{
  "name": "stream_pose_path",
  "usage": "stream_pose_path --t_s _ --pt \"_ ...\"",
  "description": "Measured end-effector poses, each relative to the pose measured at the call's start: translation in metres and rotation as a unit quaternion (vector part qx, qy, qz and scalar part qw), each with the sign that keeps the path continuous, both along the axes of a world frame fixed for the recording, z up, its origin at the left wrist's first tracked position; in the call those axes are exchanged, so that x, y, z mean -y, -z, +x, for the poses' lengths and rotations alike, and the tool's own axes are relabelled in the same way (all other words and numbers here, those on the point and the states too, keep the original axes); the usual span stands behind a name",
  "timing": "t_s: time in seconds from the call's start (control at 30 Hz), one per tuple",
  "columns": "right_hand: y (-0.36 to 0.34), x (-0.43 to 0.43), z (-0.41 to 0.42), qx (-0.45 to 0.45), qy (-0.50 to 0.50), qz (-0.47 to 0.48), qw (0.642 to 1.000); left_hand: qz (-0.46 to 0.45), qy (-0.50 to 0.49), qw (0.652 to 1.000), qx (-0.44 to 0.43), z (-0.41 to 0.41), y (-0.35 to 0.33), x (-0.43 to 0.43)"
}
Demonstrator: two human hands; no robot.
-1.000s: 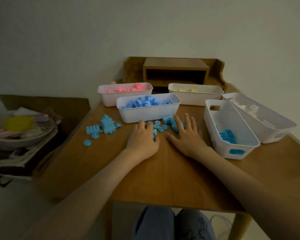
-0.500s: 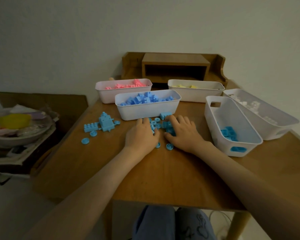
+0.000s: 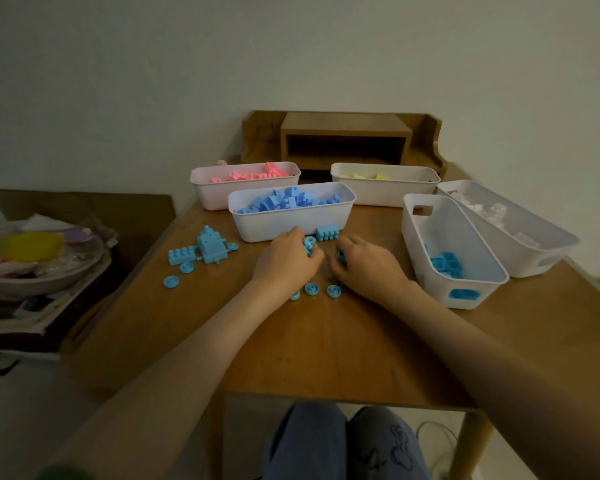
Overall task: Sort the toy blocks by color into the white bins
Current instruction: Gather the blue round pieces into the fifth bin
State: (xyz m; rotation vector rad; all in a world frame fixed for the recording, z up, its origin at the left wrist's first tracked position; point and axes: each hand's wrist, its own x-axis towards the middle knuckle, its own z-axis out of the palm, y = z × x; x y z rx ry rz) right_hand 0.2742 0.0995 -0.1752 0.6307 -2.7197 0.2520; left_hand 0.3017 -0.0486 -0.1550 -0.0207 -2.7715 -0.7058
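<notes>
My left hand (image 3: pixel 286 261) and my right hand (image 3: pixel 368 265) sit side by side on the wooden table (image 3: pixel 326 348), fingers curled around a heap of light blue pieces (image 3: pixel 309 244) between them. A light blue brick (image 3: pixel 326 233) stands just beyond, against the white bin of darker blue blocks (image 3: pixel 291 220). Three light blue round pieces (image 3: pixel 311 289) lie by my wrists. To the right stands a white bin (image 3: pixel 426 244) holding light blue blocks (image 3: pixel 445 265). More light blue pieces (image 3: pixel 210 249) lie at the left.
Behind are a bin of pink blocks (image 3: pixel 205 188), a bin of yellow blocks (image 3: pixel 385 192) and, far right, a bin of white blocks (image 3: pixel 534 251). A wooden shelf (image 3: pixel 343 140) stands at the back. A cluttered bowl (image 3: pixel 39 271) sits on a stack left of the table.
Both hands went from lying flat over the scattered light blue pieces to curling around them, raking them together. Three round pieces slipped out near my wrists.
</notes>
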Motion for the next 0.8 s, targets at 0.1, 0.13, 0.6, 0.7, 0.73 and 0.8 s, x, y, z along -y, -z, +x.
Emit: stream_pose_path --t_s 0.1,0.13,0.6,0.7,0.73,0.8 --pt "-0.005 -0.003 0.008 -0.049 0.004 -0.02 0.999 0.03 0.007 0.999 -0.039 -0.002 -0.005 -0.003" --pt "-0.011 -0.004 0.009 -0.046 0.012 -0.034 0.998 0.038 0.01 0.998 -0.045 -0.003 -0.007 -0.005" --pt "-0.087 -0.093 0.009 -0.046 0.133 -0.213 0.967 0.211 0.089 0.966 -0.116 -0.014 -0.051 -0.076" --pt "-0.072 -0.115 0.006 0.063 0.134 -0.217 0.965 0.298 0.064 0.949 -0.076 -0.017 -0.057 -0.101" --pt "-0.068 -0.116 0.007 0.093 0.13 -0.244 0.956 0.339 0.051 0.938 -0.048 -0.018 -0.06 -0.109" --pt "-0.064 -0.117 0.008 0.116 0.122 -0.291 0.942 0.413 0.021 0.91 0.008 -0.023 -0.064 -0.124"
